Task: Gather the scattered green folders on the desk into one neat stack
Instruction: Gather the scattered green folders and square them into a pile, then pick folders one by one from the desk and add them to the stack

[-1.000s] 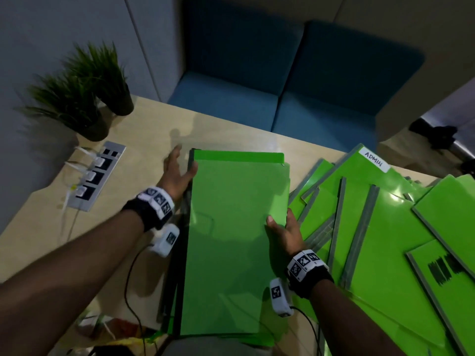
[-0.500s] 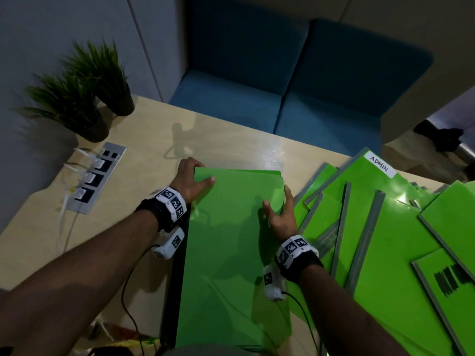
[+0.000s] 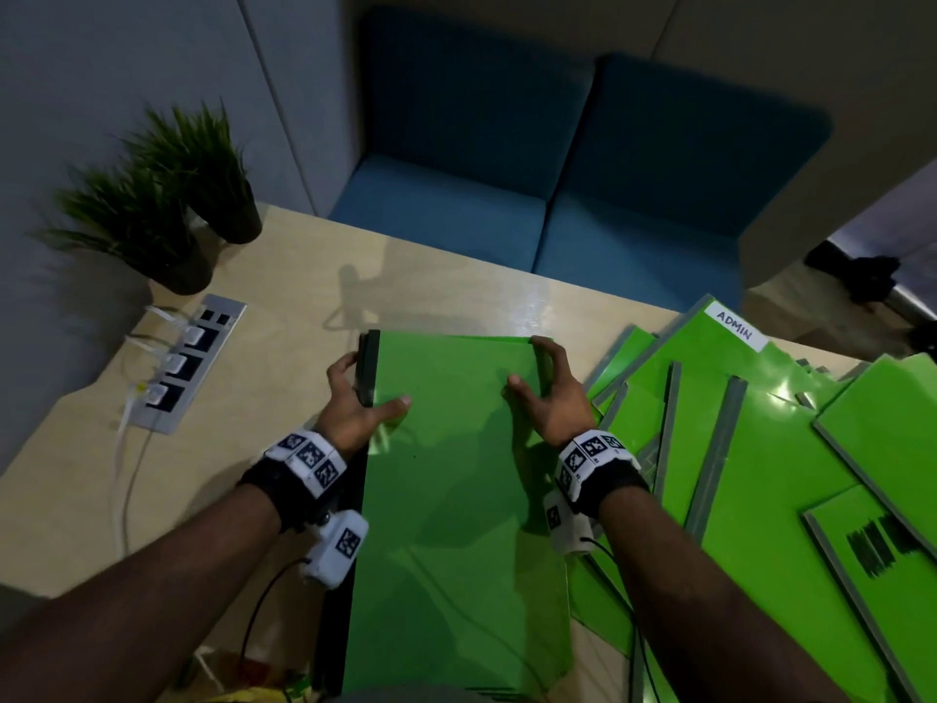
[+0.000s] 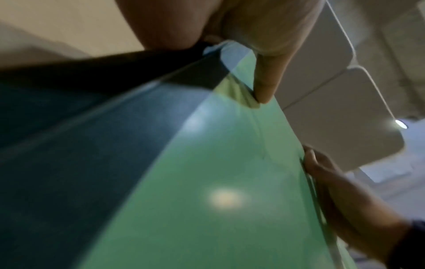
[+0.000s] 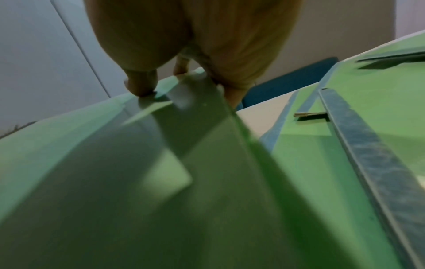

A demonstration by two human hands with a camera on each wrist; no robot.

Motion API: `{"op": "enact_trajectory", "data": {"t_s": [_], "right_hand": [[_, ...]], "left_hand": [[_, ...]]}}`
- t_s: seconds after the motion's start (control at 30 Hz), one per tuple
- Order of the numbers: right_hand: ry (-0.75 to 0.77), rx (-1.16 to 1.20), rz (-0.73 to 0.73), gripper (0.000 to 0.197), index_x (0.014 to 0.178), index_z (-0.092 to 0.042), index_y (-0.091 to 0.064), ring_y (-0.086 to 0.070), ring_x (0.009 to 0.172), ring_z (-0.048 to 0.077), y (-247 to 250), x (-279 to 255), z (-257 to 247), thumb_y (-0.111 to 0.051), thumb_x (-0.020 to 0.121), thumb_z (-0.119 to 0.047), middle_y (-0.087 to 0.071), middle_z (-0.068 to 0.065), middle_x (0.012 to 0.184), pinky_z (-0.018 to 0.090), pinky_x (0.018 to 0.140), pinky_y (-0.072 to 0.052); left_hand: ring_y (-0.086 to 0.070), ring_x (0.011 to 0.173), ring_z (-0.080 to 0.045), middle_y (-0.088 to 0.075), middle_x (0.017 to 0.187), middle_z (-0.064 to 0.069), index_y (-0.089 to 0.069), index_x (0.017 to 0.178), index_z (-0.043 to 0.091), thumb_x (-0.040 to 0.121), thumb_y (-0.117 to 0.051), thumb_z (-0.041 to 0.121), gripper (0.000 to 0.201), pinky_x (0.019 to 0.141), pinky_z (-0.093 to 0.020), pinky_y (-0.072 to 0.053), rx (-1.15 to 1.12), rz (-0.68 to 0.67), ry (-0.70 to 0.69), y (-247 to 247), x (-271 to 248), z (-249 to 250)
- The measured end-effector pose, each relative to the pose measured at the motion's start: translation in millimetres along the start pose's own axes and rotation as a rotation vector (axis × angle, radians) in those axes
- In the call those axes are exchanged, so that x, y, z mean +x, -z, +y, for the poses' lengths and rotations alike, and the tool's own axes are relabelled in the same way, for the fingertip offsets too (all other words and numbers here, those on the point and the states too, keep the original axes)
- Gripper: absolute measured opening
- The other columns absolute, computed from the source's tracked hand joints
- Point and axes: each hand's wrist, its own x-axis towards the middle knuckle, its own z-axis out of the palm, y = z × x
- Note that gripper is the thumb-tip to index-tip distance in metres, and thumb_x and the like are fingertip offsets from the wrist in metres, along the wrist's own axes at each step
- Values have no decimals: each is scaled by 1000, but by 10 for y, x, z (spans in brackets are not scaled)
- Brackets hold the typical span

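Green folder stack [image 3: 456, 499] gripped at both side edges by left hand [image 3: 355, 403] and right hand [image 3: 552, 393].

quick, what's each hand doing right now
Left hand: grips the left edge of the stack of green folders, thumb on top.
Right hand: grips the stack's right edge, thumb on top.

Stack [image 3: 456, 499] on desk [image 3: 284, 317], loose folders [image 3: 760, 474] right.
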Motion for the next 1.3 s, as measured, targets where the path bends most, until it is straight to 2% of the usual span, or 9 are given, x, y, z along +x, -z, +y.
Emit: {"op": "enact_trajectory", "data": {"t_s": [0.1, 0.33, 0.53, 0.63, 0.77, 0.9, 1.0, 1.1, 1.3], "right_hand": [[15, 8, -9, 70, 148, -48, -17, -41, 135, 34, 91, -15, -33, -58, 91, -48, -34, 7, 155, 44, 107, -36], [-37, 121, 143, 50, 136, -25, -37, -44, 135, 32, 52, -133, 19, -56, 93, -44, -46, 12, 146, 40, 104, -39], [-304, 440, 152, 108, 154, -22, -2, -26, 145, 31, 4, -598, 276, -36, 71, -83, -11, 5, 163, 47, 114, -24], [-447, 258, 136, 93, 154, -11, -8, -35, 140, 37, 3, -717, 356, -33, 87, -71, -24, 14, 159, 47, 110, -31], [-326, 258, 136, 76, 154, -10, -11, -38, 139, 32, 196, -761, 326, -33, 98, -55, -32, 13, 155, 39, 109, -31], [-207, 140, 138, 63, 150, -20, -34, -45, 134, 25, 568, -793, 664, -49, 96, -49, -46, 9, 147, 38, 111, -34], [-466, -184, 359, 64, 148, -22, -35, -35, 138, 34, 995, -996, 1234, -55, 93, -47, -35, 15, 153, 51, 112, -32], [-701, -494, 187, 75, 154, -30, -11, -5, 149, 36, 1146, -1350, 1615, -46, 93, -56, -1, 13, 163, 60, 114, -17], [-486, -637, 17, 76, 153, -38, -9, -6, 148, 36, 856, -1487, 1560, -45, 90, -63, 2, 7, 163, 62, 111, -22]], "left_hand": [[-65, 85, -6, -68, 93, 12, -57, 110, 5, 71, -81, 35, 55, 82, -34, -49, 41, -56, -116, 51, -54, 0], [-55, 117, -23, -54, 133, 0, -41, 138, 17, 49, -87, 57, 109, 100, -44, -45, -13, -175, 94, -43, -485, -335], [-59, 109, -28, -64, 118, -5, -55, 125, 13, 54, -89, 46, 86, 97, -45, -47, 46, 4, 113, -355, -787, -645], [-63, 100, -27, -68, 106, -3, -59, 116, 15, 60, -88, 34, 66, 86, -37, -50, 46, 2, 72, -470, -852, -522], [-64, 102, -29, -69, 113, -6, -56, 125, 19, 40, -81, 71, 103, 91, -44, -52, 142, -8, 35, -487, -800, -503], [-60, 109, -40, -64, 121, -21, -53, 128, 7, 45, -80, 71, 108, 92, -49, -51, 185, 59, 84, -529, -730, -450], [-60, 109, -40, -64, 120, -23, -55, 122, 2, 60, -84, 47, 83, 93, -44, -48, 156, 92, 67, -559, -664, -353], [-58, 104, -36, -63, 116, -20, -54, 123, 1, 68, -83, 38, 72, 92, -39, -46, 171, 108, 82, -578, -578, -313], [-58, 84, -31, -65, 97, -16, -59, 102, 7, 70, -82, 39, 51, 73, -33, -44, 278, 107, 164, -593, -535, -394]]}}
